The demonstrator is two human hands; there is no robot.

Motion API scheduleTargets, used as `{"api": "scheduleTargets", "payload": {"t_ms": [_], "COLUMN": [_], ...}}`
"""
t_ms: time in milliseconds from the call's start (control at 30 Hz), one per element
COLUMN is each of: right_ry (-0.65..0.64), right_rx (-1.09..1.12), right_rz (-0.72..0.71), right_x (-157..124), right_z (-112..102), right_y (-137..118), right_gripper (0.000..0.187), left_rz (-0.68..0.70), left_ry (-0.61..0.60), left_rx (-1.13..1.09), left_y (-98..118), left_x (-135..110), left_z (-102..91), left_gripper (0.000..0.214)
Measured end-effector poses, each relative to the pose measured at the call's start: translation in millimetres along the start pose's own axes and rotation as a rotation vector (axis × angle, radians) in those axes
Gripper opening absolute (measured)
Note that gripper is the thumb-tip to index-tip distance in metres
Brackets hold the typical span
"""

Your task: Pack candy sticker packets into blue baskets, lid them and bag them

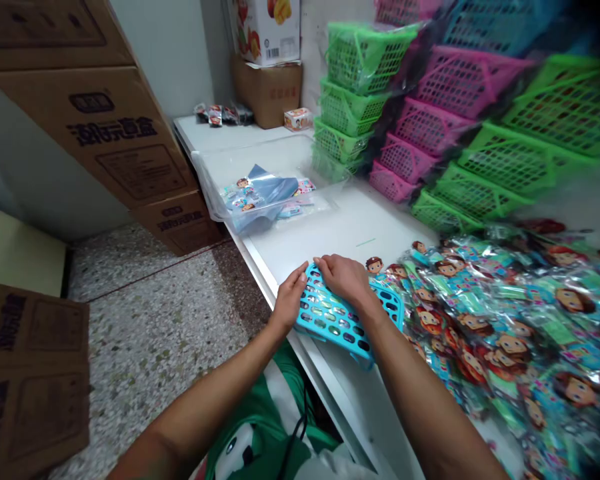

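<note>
A blue plastic basket (333,325) with oval holes lies tipped over at the front edge of the white table, its perforated face toward me. My left hand (289,300) is closed on its left end, thumb near the upper corner. From above, my right hand (344,277) grips the far rim with bent fingers, and the forearm crosses in front of the basket's right part. Small packed items show dimly through the holes. Close by on the right spreads a big heap of clear packets (480,313) with cartoon-figure cards, some right beside the basket.
Stacks of green baskets (353,103) and pink baskets (433,127) line the back of the table (300,243). A clear plastic bin (207,183) with packets and a grey-blue sheet stands left of them. Cardboard cartons (105,127) rise on the left, above the speckled floor.
</note>
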State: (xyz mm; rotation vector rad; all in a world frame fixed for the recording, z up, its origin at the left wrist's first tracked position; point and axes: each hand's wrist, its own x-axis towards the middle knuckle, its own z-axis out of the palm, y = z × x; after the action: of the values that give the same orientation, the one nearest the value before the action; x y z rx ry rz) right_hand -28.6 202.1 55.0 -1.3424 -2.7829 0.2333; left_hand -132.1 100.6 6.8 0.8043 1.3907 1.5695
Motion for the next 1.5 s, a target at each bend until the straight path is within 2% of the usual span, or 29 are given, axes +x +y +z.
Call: {"api": "scheduleTargets", "payload": {"t_ms": [167,233,333,400,433,500,567,733,867,967,1033,1133,1200,1300,1367,1500], "right_ry": [-0.011,-0.024,-0.047,-0.053,-0.055,-0.058,-0.059,0.003,0.148,0.294,0.416,0.572,0.537,0.361,0.321,0.351], "right_rx": [-0.002,0.030,0.091,0.124,0.148,0.217,0.312,0.640,0.969,1.165,1.244,1.270,1.256,1.281,1.311,1.270], "right_rz": [0.010,0.023,0.045,0.065,0.078,0.098,0.102,0.156,0.322,0.436,0.488,0.568,0.585,0.562,0.568,0.586], "right_x": [1.4,1.3,0.9,1.1,1.5,2.5,3.7,11.6,25.9,27.9,16.0,-24.8,-57.7,-91.8,-98.7,-94.1], "right_z": [2.8,2.0,-1.3,-2.9,-3.0,-1.7,1.4,10.7,9.1,-2.9,-12.8,-18.3,-10.9,11.4,27.0,48.0], "right_y": [0.9,0.4,-0.6,-0.1,0.6,3.0,6.5,20.7,37.5,57.7,76.9,104.9,114.6,111.2,102.9,91.9], "right_gripper": [0.060,0.059,0.055,0.050,0.047,0.039,0.033,0.023,0.034,0.032,0.032,0.041,0.046,0.047,0.046,0.045], "left_rz": [0.078,0.125,0.375,0.617,0.704,0.769,0.733,0.613,0.587,0.579,0.583,0.602,0.610,0.602,0.602,0.620], "left_ry": [-0.015,-0.026,-0.036,-0.133,-0.242,-0.457,-0.578,-0.692,-0.759,-0.788,-0.804,-0.824,-0.838,-0.840,-0.833,-0.827], "left_rx": [0.096,0.145,0.486,0.815,0.919,0.988,0.996,1.012,0.960,0.979,1.053,1.159,1.208,1.228,1.209,1.233], "left_y": [-8.1,-4.9,14.6,33.5,42.2,54.2,57.1,49.4,52.6,55.9,56.8,57.0,56.8,55.7,54.9,54.6], "left_x": [-7.3,-7.9,-5.4,-2.1,-0.2,3.2,5.3,6.0,7.6,8.8,9.1,9.5,9.9,10.7,11.3,11.4], "left_z": [-5.8,-7.7,-5.9,-0.7,2.7,9.5,14.4,15.7,16.7,18.9,19.9,20.4,20.4,20.7,21.4,23.5], "left_gripper": [0.045,0.041,0.043,0.048,0.052,0.064,0.077,0.108,0.093,0.082,0.081,0.084,0.084,0.084,0.085,0.084]}}
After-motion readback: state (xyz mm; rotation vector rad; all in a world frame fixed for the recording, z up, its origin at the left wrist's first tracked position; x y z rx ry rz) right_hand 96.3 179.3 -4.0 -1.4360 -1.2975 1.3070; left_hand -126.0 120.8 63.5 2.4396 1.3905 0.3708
